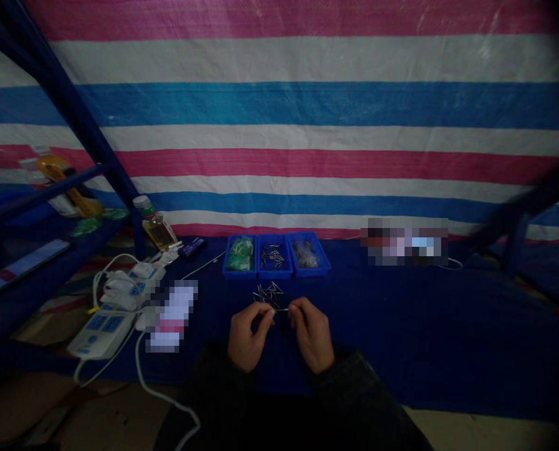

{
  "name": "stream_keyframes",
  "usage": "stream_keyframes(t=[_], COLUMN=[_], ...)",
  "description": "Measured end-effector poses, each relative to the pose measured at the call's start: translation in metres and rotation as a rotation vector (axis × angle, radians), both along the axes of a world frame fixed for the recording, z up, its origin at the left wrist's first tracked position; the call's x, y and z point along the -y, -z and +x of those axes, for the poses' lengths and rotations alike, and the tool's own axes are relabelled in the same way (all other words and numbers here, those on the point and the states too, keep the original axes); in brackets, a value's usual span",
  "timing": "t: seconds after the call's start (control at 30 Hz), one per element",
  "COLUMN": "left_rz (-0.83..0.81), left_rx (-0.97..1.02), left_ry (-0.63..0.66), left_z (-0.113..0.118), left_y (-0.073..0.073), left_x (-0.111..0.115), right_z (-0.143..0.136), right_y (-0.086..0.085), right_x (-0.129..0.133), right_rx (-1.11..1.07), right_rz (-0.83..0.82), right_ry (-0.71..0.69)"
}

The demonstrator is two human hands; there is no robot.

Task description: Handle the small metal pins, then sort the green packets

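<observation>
My left hand [250, 337] and my right hand [313, 334] face each other low over the blue tabletop, fingertips pinched. Between them runs a thin shiny metal rod [282, 309], one end in each pinch; its exact kind is too small to make out. Just beyond my fingers lies a loose pile of similar slim metal pieces [270, 290]. Three blue trays stand side by side behind the pile. Green packing [240, 254] fills the left tray, more metal pieces [272, 255] lie in the middle one, and small clear-looking parts [306, 254] are in the right one.
On the left are a white power strip [101, 332] with plugs and trailing cables, a blurred-out phone [173, 316], a bottle [155, 224] and a small dark box [193, 247]. Blue frame posts [114, 169] rise at both sides. Striped sheeting [307, 103] hangs behind.
</observation>
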State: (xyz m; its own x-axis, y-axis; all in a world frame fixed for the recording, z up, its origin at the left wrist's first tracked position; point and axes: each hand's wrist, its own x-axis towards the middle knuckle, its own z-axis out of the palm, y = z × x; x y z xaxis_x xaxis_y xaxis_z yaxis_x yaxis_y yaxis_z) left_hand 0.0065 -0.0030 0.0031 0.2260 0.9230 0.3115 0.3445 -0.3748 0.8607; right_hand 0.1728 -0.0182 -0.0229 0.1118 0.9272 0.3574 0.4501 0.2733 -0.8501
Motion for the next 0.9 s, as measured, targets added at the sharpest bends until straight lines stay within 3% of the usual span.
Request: stream_keyframes(t=[0.63, 0.9], left_rz=[0.002, -0.041], left_rx=[0.035, 0.065], left_ry=[-0.036, -0.051], left_z=[-0.003, -0.004], left_y=[-0.001, 0.005], left_x=[-0.001, -0.004], right_z=[0.000, -0.001], right_y=[-0.010, -0.011], right_x=[0.004, 0.004], right_rx=[-0.047, -0.039], right_rz=[0.067, 0.118], right_ry=[-0.098, -0.199])
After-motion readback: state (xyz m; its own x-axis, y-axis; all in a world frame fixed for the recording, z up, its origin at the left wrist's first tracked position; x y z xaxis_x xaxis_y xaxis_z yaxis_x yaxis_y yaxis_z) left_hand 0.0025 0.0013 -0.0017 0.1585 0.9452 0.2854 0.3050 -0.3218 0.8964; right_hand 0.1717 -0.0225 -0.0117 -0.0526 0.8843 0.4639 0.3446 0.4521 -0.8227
